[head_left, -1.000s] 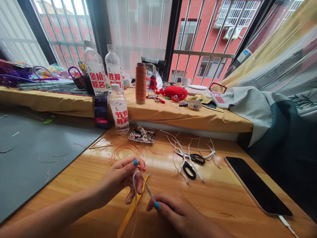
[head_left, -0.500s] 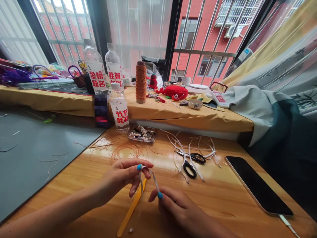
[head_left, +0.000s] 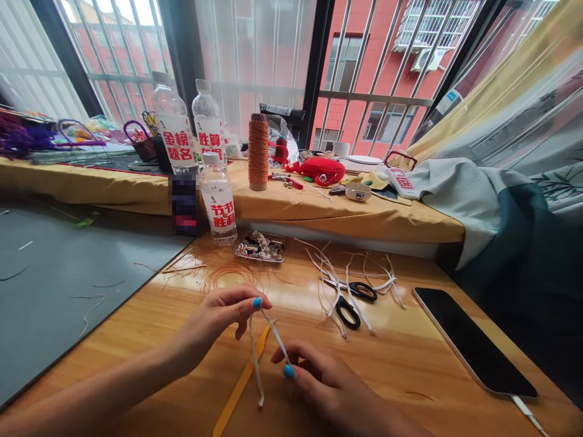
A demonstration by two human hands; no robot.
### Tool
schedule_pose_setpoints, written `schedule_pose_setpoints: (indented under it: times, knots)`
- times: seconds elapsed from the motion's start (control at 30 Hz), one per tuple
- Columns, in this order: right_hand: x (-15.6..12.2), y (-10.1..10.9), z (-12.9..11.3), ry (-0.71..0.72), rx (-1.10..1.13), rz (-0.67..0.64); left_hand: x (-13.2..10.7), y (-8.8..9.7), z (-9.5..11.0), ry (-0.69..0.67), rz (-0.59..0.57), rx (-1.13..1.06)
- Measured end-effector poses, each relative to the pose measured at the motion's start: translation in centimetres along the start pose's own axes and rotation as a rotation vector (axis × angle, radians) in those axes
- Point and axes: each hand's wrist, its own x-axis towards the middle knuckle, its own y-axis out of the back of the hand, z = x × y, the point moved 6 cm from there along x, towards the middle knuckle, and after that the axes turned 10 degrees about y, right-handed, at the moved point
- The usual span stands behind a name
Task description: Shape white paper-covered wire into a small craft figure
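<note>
A thin white cord (head_left: pixel 256 364) is bent over at the fingers of my left hand (head_left: pixel 232 312), pinched between thumb and forefinger. One length of it hangs down loose, its end near the table. The other length slants down to my right hand (head_left: pixel 314 376), whose thumb and forefinger are closed on it. Below the hands, a yellow flat stick with a thin tip (head_left: pixel 239 388) lies slanted on the wooden table (head_left: pixel 373 376). Black-handled scissors (head_left: pixel 348 311) rest beyond my right hand among several white cord pieces (head_left: pixel 359 309).
A coil of copper-coloured wire (head_left: pixel 230 277), a clear tray of beads (head_left: pixel 260 247) and a water bottle (head_left: pixel 219 209) stand behind the hands. A phone (head_left: pixel 473 343) on a cable lies right. The cloth-covered ledge (head_left: pixel 291 209) holds a brown thread spool (head_left: pixel 258 155) and a red pouch (head_left: pixel 321 171).
My left hand has shifted slightly left, its fingers drawn closer together. The cord's loose length now hangs lower, its end in view. My right hand has moved a little left and down.
</note>
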Motion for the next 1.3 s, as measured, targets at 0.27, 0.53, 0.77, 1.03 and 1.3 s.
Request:
schedule_pose_setpoints:
  times: [0.27, 0.53, 0.77, 1.03, 1.3]
  knots:
    - [0.1, 0.0, 0.7, -0.003, 0.037, 0.060, -0.2, -0.6, -0.1, 0.099, -0.080, -0.097]
    - [0.0, -0.4, 1.6, 0.018, 0.306, 0.137, -0.1, -0.6, -0.2, 0.123, -0.056, -0.138]
    - [0.4, -0.4, 1.1, 0.055, 0.110, -0.011, -0.2, -1.0, -0.2, 0.081, -0.081, -0.030]
    - [0.6, -0.4, 0.8, 0.129, -0.112, -0.053, -0.4, -1.7, -0.1, 0.093, -0.094, 0.031]
    - [0.6, -0.7, 1.0, 0.201, -0.110, -0.143, -0.2, -1.5, -0.3, 0.040, -0.092, 0.131]
